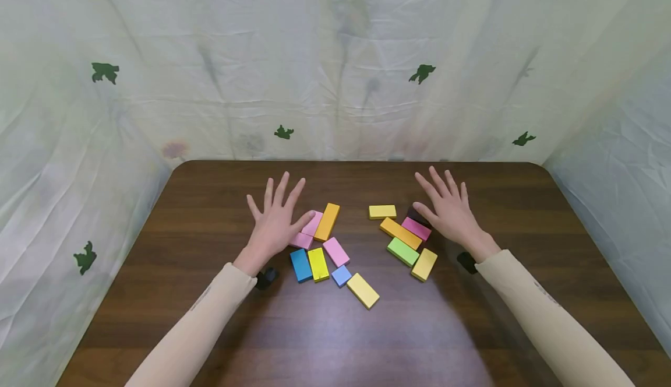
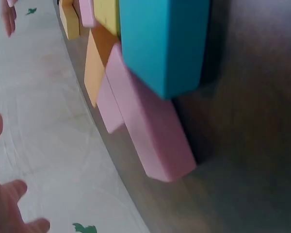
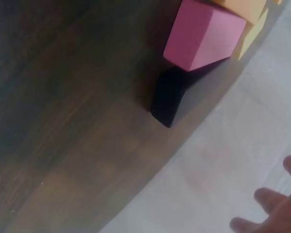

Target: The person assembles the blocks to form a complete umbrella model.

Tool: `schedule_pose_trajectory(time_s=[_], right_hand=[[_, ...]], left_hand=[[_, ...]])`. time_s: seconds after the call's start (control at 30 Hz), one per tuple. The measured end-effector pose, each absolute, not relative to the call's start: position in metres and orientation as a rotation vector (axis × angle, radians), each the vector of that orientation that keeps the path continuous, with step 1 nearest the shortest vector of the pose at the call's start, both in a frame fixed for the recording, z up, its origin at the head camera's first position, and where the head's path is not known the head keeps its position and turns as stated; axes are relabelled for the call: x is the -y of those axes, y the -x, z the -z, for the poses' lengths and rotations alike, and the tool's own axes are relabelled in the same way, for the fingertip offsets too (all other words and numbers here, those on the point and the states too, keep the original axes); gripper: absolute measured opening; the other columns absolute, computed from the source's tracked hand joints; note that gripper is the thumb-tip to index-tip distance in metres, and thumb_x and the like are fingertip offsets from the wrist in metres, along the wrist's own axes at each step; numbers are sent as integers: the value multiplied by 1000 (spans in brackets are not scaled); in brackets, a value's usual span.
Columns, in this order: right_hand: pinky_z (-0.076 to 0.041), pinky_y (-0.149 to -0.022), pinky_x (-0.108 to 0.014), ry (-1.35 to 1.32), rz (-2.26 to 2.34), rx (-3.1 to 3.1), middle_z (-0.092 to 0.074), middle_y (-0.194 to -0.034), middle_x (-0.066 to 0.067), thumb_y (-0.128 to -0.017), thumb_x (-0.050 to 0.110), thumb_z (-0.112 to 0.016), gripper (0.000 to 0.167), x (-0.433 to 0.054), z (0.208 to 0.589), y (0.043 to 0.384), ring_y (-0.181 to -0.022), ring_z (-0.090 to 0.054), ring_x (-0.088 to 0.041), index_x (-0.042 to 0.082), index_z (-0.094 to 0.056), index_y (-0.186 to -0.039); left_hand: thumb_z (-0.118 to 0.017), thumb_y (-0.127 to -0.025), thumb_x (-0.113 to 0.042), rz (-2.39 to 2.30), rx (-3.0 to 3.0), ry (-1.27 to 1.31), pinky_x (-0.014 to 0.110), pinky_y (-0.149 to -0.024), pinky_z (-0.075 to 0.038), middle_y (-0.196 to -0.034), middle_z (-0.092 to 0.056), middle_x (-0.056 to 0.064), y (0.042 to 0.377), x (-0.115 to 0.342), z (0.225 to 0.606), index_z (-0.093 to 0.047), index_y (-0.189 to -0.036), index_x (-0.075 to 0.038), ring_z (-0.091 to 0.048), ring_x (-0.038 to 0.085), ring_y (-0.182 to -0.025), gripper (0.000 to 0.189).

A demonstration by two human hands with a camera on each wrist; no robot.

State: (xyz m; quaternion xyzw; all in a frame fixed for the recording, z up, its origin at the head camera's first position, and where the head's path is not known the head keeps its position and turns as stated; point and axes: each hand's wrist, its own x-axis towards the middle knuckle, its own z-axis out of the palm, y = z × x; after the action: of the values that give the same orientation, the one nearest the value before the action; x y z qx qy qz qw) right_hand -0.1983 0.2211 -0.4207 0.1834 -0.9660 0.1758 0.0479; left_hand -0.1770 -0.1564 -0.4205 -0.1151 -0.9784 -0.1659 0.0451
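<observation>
Head view takes in a pale cloth [image 1: 293,43] with green leaf shapes, hanging behind and on both sides of a brown table [image 1: 335,346]. Cream sleeves [image 1: 550,323] reach in over the table. The left hand [image 1: 272,229] is spread beside one cluster of blocks, its grip wide and holding nothing; the right hand [image 1: 455,217] is spread by a second cluster, its grip also wide.

Longest in the right cluster is an orange block [image 1: 401,234], with a green block [image 1: 402,252] on its near side and a magenta block [image 1: 416,228] on its far side. A second orange block [image 1: 327,222], in the left cluster, lies against the far pink block [image 1: 312,222], which touches the left pink block [image 1: 301,241]. The left thumb overlaps the far one; contact cannot be told.

A cream block [image 1: 363,291] lies nearest the front. A teal block [image 1: 301,265] and a yellow block [image 1: 318,264] lie side by side, with the near pink block [image 1: 336,252] to their right. A tan block [image 1: 424,264] lies by the green one. The black block [image 3: 172,97] lies beside the magenta. Smallest is a light blue block [image 1: 341,276], just beside the cream one.
</observation>
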Motion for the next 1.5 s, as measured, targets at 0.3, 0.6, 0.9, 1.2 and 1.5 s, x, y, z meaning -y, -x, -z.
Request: schedule_pose_trajectory(time_s=[0.3,0.6,0.9,1.2,1.5], right_hand=[[-4,-105,-68,-776,-535,2940,-13,-158,-15,-94,35,-60,69,-220,429,183,-142,-3,-41,22,-26,-153],[-12,-104,-69,-1092,-520,2990,-20,-156,-16,-92,33,-62,58,-223,442,163,-140,-11,-45,22,-43,-146],[-12,-106,-66,-1230,-506,2959,-24,-155,-17,-92,25,-63,46,-223,448,152,-140,-11,-44,22,-55,-137],[-14,-105,-67,-1256,-563,2920,-24,-154,-17,-91,27,-66,51,-216,451,155,-140,-12,-43,19,-53,-139],[-12,-107,-63,-1318,-541,2961,-21,-156,-17,-83,28,-74,66,-210,446,165,-140,-10,-44,16,-49,-142]], left_hand=[[-59,-92,-46,561,2980,743,72,-100,5,-158,-16,5,147,152,427,-28,-152,-22,-5,36,-143,72],[-59,-94,-42,591,2976,1072,69,-103,0,-153,-32,1,119,149,435,-37,-149,-18,-9,29,-144,64],[-60,-93,-41,624,3014,1157,70,-102,1,-154,-31,2,108,146,443,-40,-147,-15,-14,29,-144,63],[-56,-94,-47,664,3031,1183,69,-103,2,-156,-27,-2,113,140,449,-42,-146,-16,-11,25,-145,62],[-54,-93,-51,701,3060,1249,67,-104,4,-155,-26,-8,125,135,450,-42,-146,-21,-9,23,-145,61]])
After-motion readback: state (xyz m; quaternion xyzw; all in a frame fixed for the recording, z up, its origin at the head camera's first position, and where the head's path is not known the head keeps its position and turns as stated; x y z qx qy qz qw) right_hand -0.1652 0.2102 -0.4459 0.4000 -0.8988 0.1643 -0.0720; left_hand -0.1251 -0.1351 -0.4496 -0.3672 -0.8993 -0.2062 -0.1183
